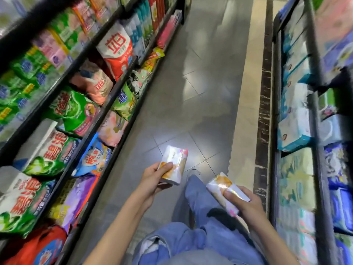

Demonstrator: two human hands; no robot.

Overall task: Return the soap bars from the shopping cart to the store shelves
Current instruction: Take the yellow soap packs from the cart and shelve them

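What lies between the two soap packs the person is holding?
In the head view, the person's jeans-clad leg, over grey floor, lies between the left-hand soap pack and right-hand soap pack.

Detergent bags (72,109), grey floor tiles (200,54)

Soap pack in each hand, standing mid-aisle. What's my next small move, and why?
Probably step forward along the aisle, scanning for the soap section. The left hand grips one soap pack and the right hand the other soap pack. But the left shelves show detergent bags and the right shelves white-and-teal packs. Nothing matching these wrappers is visible.
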